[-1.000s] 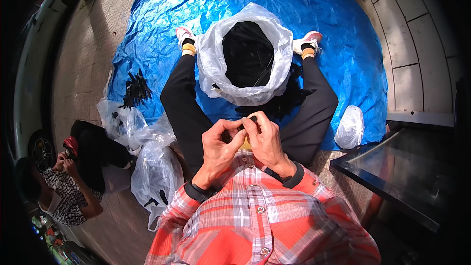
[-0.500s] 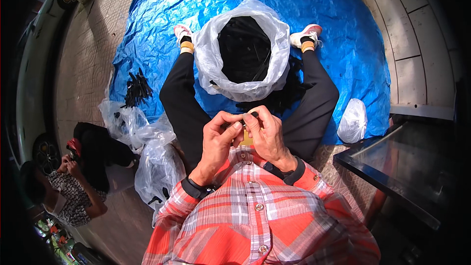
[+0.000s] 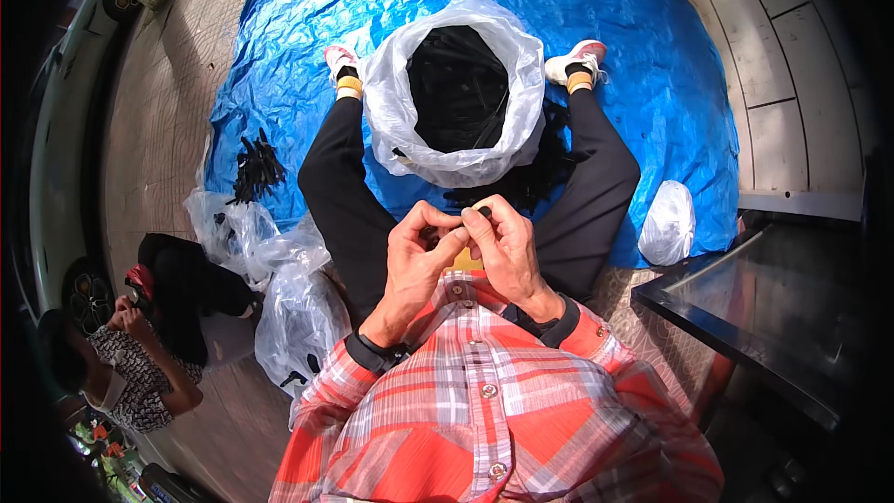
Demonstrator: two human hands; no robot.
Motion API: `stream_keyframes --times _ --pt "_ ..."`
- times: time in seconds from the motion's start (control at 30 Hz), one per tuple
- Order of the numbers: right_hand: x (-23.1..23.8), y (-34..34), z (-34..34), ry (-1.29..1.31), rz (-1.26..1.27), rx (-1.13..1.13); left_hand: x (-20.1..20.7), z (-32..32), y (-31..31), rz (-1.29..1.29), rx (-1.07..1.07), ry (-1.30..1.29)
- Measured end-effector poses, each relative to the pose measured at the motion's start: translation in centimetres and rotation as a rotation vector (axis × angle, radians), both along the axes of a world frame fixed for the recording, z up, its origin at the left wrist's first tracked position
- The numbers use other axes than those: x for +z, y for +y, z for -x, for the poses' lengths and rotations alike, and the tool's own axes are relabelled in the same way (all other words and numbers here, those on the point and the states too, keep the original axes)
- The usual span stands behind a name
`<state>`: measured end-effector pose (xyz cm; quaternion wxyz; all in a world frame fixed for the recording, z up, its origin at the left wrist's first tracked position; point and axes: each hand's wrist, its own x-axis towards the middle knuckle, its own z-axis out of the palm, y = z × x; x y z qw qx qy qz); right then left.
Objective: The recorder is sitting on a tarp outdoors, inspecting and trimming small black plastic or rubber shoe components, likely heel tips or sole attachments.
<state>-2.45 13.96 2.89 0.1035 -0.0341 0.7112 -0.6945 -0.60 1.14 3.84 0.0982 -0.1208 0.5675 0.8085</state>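
In front of my shirt, my left hand point(image 3: 416, 256) and my right hand point(image 3: 504, 251) meet with thumbs and fingers pinched together. Between them is a small black piece point(image 3: 483, 212), mostly hidden by the fingers; its exact kind does not show. Just beyond my hands, between my spread legs, stands a clear plastic bag point(image 3: 383, 116) with its rim rolled open. Thin black strips point(image 3: 458, 88) fill it. More black strips point(image 3: 533, 184) lie loose against the bag's near right side, on a blue tarp point(image 3: 643, 84).
A small heap of black strips point(image 3: 258, 168) lies at the tarp's left. Clear plastic bags point(image 3: 293, 317) rest by my left leg. A tied white bag point(image 3: 668, 224) and a dark glossy table point(image 3: 745, 307) are at the right. Another person point(image 3: 149, 354) sits at the left.
My hands stay together at nearly the same spot, with the fingers shifting slightly around the small black piece. The whole view has moved a little.
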Motion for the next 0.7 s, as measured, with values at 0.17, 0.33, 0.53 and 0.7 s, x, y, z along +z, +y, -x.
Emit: stream_keyframes --times 0.17,0.33,0.53,0.7 --pt "0.3 0.1 -0.1 -0.032 -0.040 0.007 -0.7 0.2 -2.0 -0.155 -0.173 -0.120" --pt "-0.2 -0.3 -0.1 -0.051 -0.007 0.025 -1.6 -0.2 -2.0 -0.366 -0.088 -0.173" --pt "0.6 -0.3 -0.2 -0.108 0.030 0.031 -0.5 -0.2 -1.8 -0.369 -0.069 -0.200" --pt "0.7 0.0 -0.4 -0.303 0.255 0.024 0.8 -0.5 -0.7 -0.086 0.069 -0.231"
